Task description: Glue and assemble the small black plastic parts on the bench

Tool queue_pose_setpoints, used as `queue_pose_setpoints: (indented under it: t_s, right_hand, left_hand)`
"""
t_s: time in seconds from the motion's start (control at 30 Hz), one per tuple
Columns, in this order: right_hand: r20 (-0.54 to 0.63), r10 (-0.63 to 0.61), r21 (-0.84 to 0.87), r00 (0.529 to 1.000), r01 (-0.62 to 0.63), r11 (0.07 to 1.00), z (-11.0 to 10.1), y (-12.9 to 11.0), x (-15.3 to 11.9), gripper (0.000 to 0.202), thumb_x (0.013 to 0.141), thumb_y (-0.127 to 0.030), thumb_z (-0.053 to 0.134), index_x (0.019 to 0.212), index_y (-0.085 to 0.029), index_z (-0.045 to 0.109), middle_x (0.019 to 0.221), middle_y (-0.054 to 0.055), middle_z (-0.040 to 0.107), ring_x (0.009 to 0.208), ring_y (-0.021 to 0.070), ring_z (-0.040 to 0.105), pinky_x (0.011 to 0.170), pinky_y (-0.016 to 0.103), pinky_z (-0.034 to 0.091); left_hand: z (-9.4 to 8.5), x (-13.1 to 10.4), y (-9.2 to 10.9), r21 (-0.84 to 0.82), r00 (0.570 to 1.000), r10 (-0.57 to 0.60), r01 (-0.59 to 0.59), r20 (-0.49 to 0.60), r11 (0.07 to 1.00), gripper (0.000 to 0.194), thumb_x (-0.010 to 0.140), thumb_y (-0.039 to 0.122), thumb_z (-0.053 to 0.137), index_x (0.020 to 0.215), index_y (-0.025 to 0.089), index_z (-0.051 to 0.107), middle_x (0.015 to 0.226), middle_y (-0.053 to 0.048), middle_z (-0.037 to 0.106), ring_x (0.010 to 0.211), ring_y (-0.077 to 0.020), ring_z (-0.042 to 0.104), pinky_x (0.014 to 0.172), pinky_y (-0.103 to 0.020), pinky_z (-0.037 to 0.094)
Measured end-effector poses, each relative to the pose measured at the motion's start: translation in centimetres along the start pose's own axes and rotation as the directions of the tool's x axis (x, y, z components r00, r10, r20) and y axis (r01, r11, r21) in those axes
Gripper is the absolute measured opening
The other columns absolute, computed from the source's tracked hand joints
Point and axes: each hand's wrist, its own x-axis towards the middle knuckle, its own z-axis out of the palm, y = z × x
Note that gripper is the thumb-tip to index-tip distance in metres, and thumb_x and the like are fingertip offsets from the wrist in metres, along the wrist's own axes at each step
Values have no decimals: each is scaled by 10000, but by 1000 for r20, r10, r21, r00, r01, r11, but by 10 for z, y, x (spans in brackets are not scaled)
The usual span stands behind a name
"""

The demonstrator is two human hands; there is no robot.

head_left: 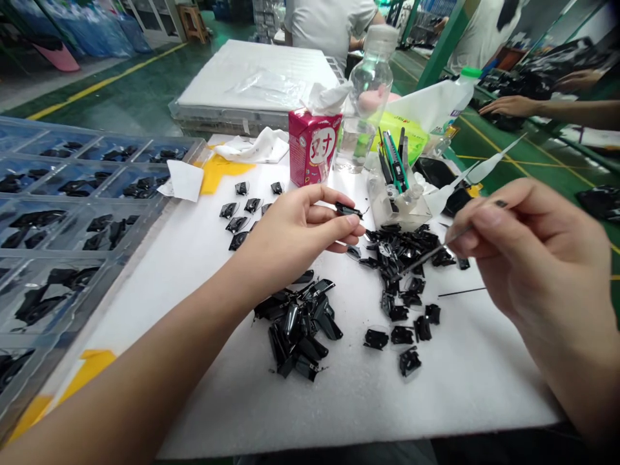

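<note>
My left hand [295,226] pinches a small glossy black plastic part [347,210] between thumb and fingers, above the white work surface. My right hand [542,265] is closed on a thin metal tool [430,255], slanting down to the left. Its tip is over a heap of small black parts [394,252]; whether it touches them I cannot tell. Below my left hand lies a pile of longer shiny black pieces [300,329]. Several small black pieces with clear film [237,224] sit in loose rows beyond my left wrist.
A compartmented clear tray [113,194] of black parts stands at left. Behind are a pink carton [312,147], a clear bottle [371,84] and a holder [394,210] with cutters. A thin black rod [462,292] lies near my right hand. Another person's hand [511,105] is at far right.
</note>
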Motion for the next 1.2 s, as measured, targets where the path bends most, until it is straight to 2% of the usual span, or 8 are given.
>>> queue_pose_setpoints:
  t_s: [0.13,0.23,0.47,0.6,0.67,0.73,0.83,1.2]
  right_hand:
    - [-279,-434,-170,857,401,900,-12,8,24,175,790,-196,722,758,-191,550,634,-26,596,519,123,563,462,271,426]
    - [-310,-548,-268,777,482,834,-15,12,36,188,808,-200,710,778,-198,524,654,-40,570,539,110,576,485,260,436]
    - [-90,-321,-357,943,271,894,-7,23,34,138,843,-185,678,943,-194,584,781,8,649,711,151,631,596,288,460]
    - [183,-183,-368,966,240,898,-3,11,14,277,863,-177,641,1110,-257,543,899,8,628,750,153,586,599,285,457]
    - [555,-24,-376,831,277,884,0,-2,-1,252,913,-165,563,1145,-262,557,1033,36,613,903,166,570,748,304,492]
    - [822,84,-334,564,357,872,4,-14,-15,336,945,-117,466,1239,-267,527,1183,55,587,1076,185,511,883,324,476]
    - [917,151,-322,368,464,825,10,-23,-29,433,930,-58,421,1276,-300,517,1264,39,553,1102,196,483,878,325,479]
    - [891,39,-337,453,600,725,15,-8,-40,249,953,-135,456,1170,-189,566,1039,88,605,943,227,542,747,340,497]
  left_hand:
    - [-3,0,1,-12,999,-41,41,16,999,145,867,189,666,973,132,586,799,-44,770,757,-135,723,661,-209,582]
    - [-3,1,0,-26,997,-67,67,28,997,150,866,201,667,972,137,583,796,-38,770,752,-127,720,662,-205,579]
    - [0,-1,3,-18,997,-75,75,22,997,130,870,196,658,959,139,583,799,-42,765,752,-124,715,661,-205,574]
    - [1,-4,5,-23,998,-68,69,18,997,120,866,161,656,958,133,585,788,-45,757,738,-118,704,666,-206,568]
    - [1,-4,4,-53,999,-47,48,20,997,115,862,147,656,950,132,584,773,-38,749,733,-114,697,664,-203,563]
    - [1,-4,1,-79,999,-30,31,21,996,105,862,132,653,939,133,581,756,-32,741,726,-110,691,662,-202,557]
    - [1,-3,-2,-97,999,-22,24,23,995,90,865,116,643,924,135,578,752,-33,736,713,-110,686,663,-213,553]
    - [2,-2,-2,-68,999,-38,40,32,997,99,868,145,645,941,140,579,775,-42,741,739,-129,693,689,-244,544]
